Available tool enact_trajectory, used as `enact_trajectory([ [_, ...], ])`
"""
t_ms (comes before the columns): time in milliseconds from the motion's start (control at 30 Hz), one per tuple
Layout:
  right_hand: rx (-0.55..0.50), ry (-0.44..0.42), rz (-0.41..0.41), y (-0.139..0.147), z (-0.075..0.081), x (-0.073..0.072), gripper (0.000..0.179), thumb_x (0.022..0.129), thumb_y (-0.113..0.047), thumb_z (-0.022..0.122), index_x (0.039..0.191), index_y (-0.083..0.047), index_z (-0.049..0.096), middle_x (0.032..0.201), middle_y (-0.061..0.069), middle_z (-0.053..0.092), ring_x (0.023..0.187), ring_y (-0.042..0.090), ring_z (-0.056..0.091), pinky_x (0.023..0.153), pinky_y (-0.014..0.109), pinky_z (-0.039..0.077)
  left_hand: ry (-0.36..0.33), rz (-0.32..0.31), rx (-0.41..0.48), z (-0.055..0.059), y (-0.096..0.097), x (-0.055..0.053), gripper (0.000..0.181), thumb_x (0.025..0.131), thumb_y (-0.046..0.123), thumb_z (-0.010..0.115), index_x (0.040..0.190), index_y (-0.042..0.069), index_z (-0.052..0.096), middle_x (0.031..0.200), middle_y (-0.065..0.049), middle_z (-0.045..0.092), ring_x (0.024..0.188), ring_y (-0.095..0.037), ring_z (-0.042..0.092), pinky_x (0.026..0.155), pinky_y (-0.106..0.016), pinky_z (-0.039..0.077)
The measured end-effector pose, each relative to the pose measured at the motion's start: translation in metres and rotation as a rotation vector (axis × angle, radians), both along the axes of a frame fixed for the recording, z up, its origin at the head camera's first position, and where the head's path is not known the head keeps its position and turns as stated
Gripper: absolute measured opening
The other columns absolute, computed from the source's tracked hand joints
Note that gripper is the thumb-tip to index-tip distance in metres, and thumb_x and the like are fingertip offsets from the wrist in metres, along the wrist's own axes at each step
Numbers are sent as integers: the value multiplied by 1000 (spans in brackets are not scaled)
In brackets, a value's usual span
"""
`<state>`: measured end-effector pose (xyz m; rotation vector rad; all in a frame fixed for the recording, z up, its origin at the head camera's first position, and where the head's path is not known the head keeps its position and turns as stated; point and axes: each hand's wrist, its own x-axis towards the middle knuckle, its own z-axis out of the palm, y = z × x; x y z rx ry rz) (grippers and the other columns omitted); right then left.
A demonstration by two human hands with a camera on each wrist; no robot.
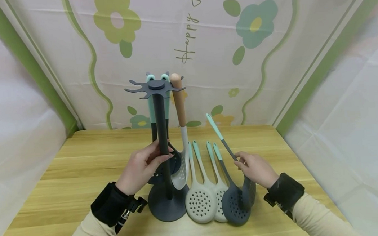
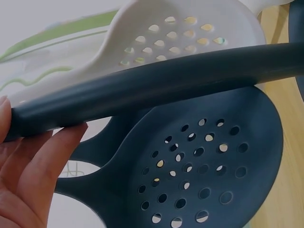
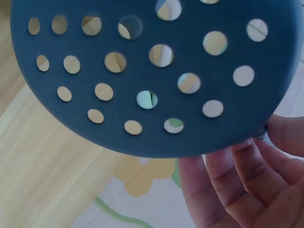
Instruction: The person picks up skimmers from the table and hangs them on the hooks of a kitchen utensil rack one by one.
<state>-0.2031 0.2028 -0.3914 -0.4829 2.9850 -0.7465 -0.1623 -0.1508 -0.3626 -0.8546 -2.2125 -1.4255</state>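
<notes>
My left hand (image 1: 140, 168) grips the pole of a dark utensil stand (image 1: 161, 127), thumb on the near side. Two dark skimmers (image 2: 209, 156) with mint handles hang from the stand's far side, beside a white skimmer (image 1: 179, 178) with a wooden handle. My right hand (image 1: 257, 168) pinches the dark stem of another skimmer (image 3: 152, 85) and holds it tilted, its mint handle pointing up and away. The perforated head of this skimmer overlaps a dark skimmer (image 1: 234, 205) lying on the table. Light grey skimmers (image 1: 200, 204) with mint handles lie left of that one.
The wooden table (image 1: 113, 148) carries everything. A printed cloth (image 1: 177, 32) with flowers rises behind its back edge, and white cloth walls stand left and right. At the top of the stand, a ring of hooks (image 1: 138, 88) spreads outward; several on the near left hold nothing.
</notes>
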Motion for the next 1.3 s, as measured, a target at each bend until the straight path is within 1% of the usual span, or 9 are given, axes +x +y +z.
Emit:
enact_trajectory([
  [133,-5,-5,-6,-1,2,1,35,99,-17,58,125,5,65,82,4,66,61,14,53,52,35,45,-3,3,9,0,0,0,31,95,18,63,115,-5,68,105,-19,75,92,-21,75,77,-30,61],
  [267,3,10,1,-2,4,3,34,99,-18,58,124,4,66,83,4,68,64,12,55,54,34,46,-18,8,15,1,1,0,31,96,20,62,113,-5,69,105,-20,75,92,-21,75,78,-29,61],
  [467,7,33,20,-3,7,5,34,99,-18,59,124,4,67,86,8,70,66,10,57,56,35,48,-36,37,22,1,3,2,33,94,21,64,115,-3,70,104,-18,76,91,-21,75,77,-30,61],
  [667,10,48,21,-4,9,7,33,98,-17,59,123,4,67,86,7,70,68,10,58,58,35,49,-24,66,26,1,6,4,34,93,21,65,119,-1,70,102,-17,77,90,-20,76,76,-30,61],
  [800,6,54,23,-5,10,9,32,98,-17,59,123,3,67,87,7,70,69,10,58,58,35,49,2,81,31,-1,9,3,33,93,20,66,117,-1,70,100,-16,77,87,-18,76,74,-30,62],
  [933,1,67,30,-5,11,11,31,98,-17,59,122,2,68,88,6,71,69,10,58,58,35,49,13,90,44,-2,11,3,32,92,20,67,117,-1,71,99,-16,77,87,-18,76,73,-30,62],
  [1167,-1,87,30,-6,12,11,31,98,-17,61,120,2,69,90,4,73,77,15,65,61,37,52,21,116,48,-3,14,4,38,90,18,69,121,-4,70,100,-16,77,90,-21,76,75,-32,62],
  [1300,-6,92,33,-7,13,12,30,98,-16,61,120,2,69,91,5,73,78,16,65,62,37,53,19,127,53,-3,15,4,39,89,17,70,122,-5,70,100,-17,77,91,-21,76,77,-33,61],
])
